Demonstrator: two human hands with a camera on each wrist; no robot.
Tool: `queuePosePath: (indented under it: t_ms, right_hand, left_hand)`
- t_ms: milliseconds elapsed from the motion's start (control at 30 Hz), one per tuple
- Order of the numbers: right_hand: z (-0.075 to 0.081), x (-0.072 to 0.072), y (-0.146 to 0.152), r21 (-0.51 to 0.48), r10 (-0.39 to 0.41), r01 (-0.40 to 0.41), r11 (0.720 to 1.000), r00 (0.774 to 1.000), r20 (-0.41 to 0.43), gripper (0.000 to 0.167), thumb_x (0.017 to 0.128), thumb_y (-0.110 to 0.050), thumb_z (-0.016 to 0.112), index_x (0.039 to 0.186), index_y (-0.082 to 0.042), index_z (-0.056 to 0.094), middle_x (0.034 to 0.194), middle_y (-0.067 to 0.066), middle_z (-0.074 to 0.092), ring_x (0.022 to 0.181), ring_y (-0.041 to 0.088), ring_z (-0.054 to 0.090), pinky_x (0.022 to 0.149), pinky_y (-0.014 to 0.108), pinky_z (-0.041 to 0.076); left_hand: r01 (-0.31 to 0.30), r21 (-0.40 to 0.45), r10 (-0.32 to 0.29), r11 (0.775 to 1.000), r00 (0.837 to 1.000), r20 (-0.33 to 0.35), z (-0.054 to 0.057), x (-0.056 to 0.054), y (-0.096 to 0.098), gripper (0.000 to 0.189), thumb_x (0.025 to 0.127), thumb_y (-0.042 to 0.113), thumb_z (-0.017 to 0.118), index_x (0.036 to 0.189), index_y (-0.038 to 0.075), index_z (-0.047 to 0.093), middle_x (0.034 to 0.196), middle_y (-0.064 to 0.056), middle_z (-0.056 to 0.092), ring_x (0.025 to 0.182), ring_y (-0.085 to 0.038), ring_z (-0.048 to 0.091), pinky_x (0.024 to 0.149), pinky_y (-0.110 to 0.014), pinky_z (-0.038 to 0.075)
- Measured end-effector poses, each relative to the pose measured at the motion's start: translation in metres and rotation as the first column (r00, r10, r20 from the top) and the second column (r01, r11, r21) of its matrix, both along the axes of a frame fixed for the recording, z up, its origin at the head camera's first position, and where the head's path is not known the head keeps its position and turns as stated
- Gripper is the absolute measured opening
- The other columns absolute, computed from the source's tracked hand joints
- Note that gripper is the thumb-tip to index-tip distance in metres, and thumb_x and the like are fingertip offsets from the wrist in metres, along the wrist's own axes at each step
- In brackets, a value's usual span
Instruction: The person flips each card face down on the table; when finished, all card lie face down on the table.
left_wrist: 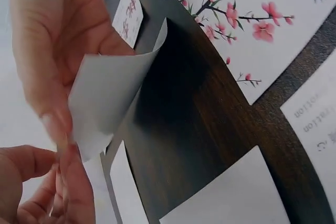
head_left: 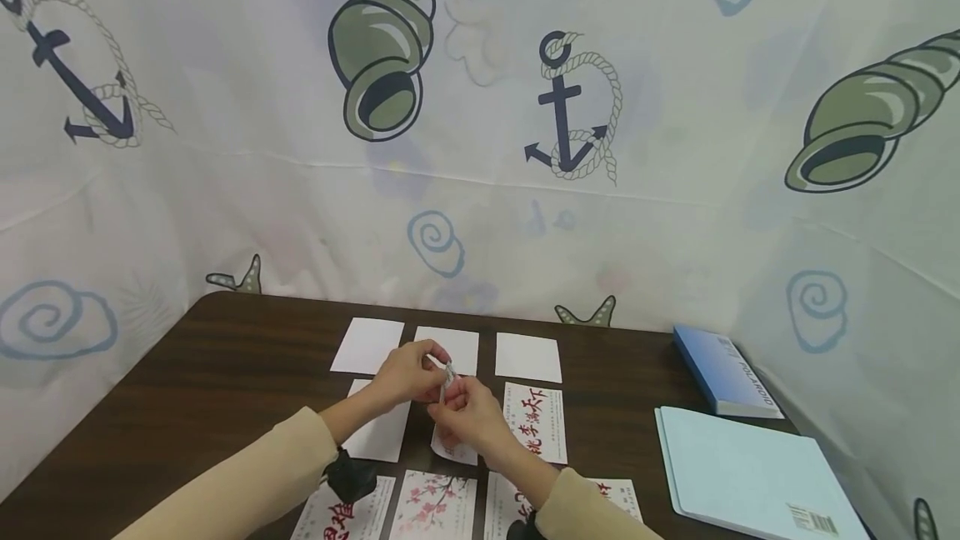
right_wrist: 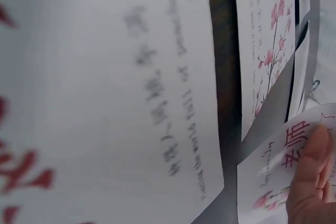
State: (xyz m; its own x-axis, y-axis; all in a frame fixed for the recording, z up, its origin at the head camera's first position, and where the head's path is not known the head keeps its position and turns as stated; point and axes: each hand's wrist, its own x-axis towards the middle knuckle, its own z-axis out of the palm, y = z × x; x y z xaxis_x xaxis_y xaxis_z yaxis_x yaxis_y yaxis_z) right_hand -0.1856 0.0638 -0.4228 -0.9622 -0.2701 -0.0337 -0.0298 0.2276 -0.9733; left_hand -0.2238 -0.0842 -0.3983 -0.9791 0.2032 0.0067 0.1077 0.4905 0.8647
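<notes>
Two hands meet at one bent card (head_left: 455,450), which is raised over the middle column of the layout, between a blank card (head_left: 378,432) on the left and a red-lettered card (head_left: 535,423) on the right. The right hand (head_left: 474,417) is the nearer to its main sheet, thumb flat on the printed face and fingers closed behind. The left hand (head_left: 414,373) has its fingertips narrowed in a pinch at the far edge, touching the other hand's fingertips; a pale sliver shows there, too small to tell whether it belongs to the card. From that pinch the sheet runs back toward the person, its near end curling free above the dark surface (head_left: 603,423). Its long axis seems to run far to near, though the bend hides its true length. A blossom card (head_left: 437,507) lies flat on the near side, and a far blank card (head_left: 465,344) lies beyond the fingertips, partly covered by the hands in the head view
</notes>
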Motion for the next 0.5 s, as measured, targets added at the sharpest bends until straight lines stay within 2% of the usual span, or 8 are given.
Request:
queuePosePath:
  t_ms: [67,133,200,267,300,367,500]
  right_hand:
    - [0.0,0.001,0.003,-0.044,0.004,-0.003,0.999,1.0,0.023,0.03,0.084,-0.008,0.065,0.106,0.006,0.049,0.079,0.004,0.058,0.059,0.01,0.059,0.056,0.031,0.056]
    - [0.002,0.002,0.007,-0.1,-0.005,0.009,0.995,0.999,0.032,0.03,0.086,-0.007,0.062,0.109,0.008,0.048,0.081,0.004,0.058,0.063,0.01,0.059,0.06,0.033,0.057]
    - [0.004,0.002,0.01,-0.151,-0.027,0.031,0.988,0.999,0.028,0.031,0.088,-0.006,0.06,0.112,0.009,0.047,0.084,0.005,0.058,0.067,0.01,0.06,0.062,0.033,0.057]
    - [0.007,0.002,0.014,-0.184,-0.055,0.056,0.981,0.998,0.011,0.032,0.089,-0.006,0.059,0.115,0.01,0.047,0.087,0.009,0.06,0.071,0.011,0.062,0.064,0.033,0.057]
    - [0.008,0.002,0.016,-0.198,-0.07,0.069,0.978,0.998,0.003,0.032,0.09,-0.006,0.059,0.116,0.01,0.047,0.089,0.011,0.061,0.073,0.012,0.063,0.065,0.033,0.057]
    - [0.01,0.002,0.019,-0.207,-0.098,0.095,0.974,0.995,-0.003,0.033,0.091,-0.006,0.059,0.117,0.009,0.047,0.094,0.016,0.062,0.078,0.015,0.065,0.067,0.035,0.057]
    - [0.009,0.002,0.027,-0.163,-0.148,0.146,0.976,0.989,0.0,0.034,0.09,-0.007,0.06,0.118,0.007,0.048,0.093,0.014,0.062,0.079,0.017,0.063,0.067,0.034,0.057]
  left_hand:
    - [0.041,0.078,-0.045,0.996,0.997,0.055,-0.002,0.001,-0.004,0.022,0.089,0.008,0.057,0.109,0.0,0.062,0.083,-0.007,0.066,0.063,-0.013,0.064,0.06,-0.029,0.056]
    - [0.088,0.138,-0.105,0.986,0.988,0.118,-0.006,0.003,-0.007,0.028,0.094,0.012,0.054,0.117,-0.002,0.059,0.094,-0.011,0.067,0.072,-0.015,0.066,0.067,-0.033,0.057]
    - [0.123,0.158,-0.15,0.98,0.973,0.176,-0.01,0.006,-0.009,0.033,0.096,0.015,0.053,0.124,-0.003,0.055,0.105,-0.014,0.065,0.079,-0.018,0.066,0.072,-0.036,0.056]
    - [0.137,0.152,-0.168,0.979,0.962,0.215,-0.015,0.009,-0.01,0.038,0.096,0.017,0.054,0.128,-0.003,0.052,0.112,-0.017,0.064,0.084,-0.021,0.067,0.074,-0.038,0.056]
    - [0.13,0.151,-0.163,0.98,0.959,0.232,-0.016,0.01,-0.01,0.041,0.096,0.019,0.054,0.13,-0.003,0.051,0.114,-0.018,0.062,0.087,-0.023,0.067,0.075,-0.039,0.056]
    - [0.08,0.14,-0.113,0.987,0.961,0.253,-0.019,0.011,-0.009,0.043,0.094,0.021,0.057,0.13,-0.003,0.051,0.118,-0.019,0.061,0.088,-0.024,0.067,0.075,-0.039,0.056]
    - [-0.055,0.082,0.036,0.995,0.975,0.22,-0.022,0.011,-0.008,0.045,0.087,0.019,0.066,0.125,-0.002,0.056,0.112,-0.017,0.065,0.085,-0.021,0.066,0.073,-0.037,0.056]
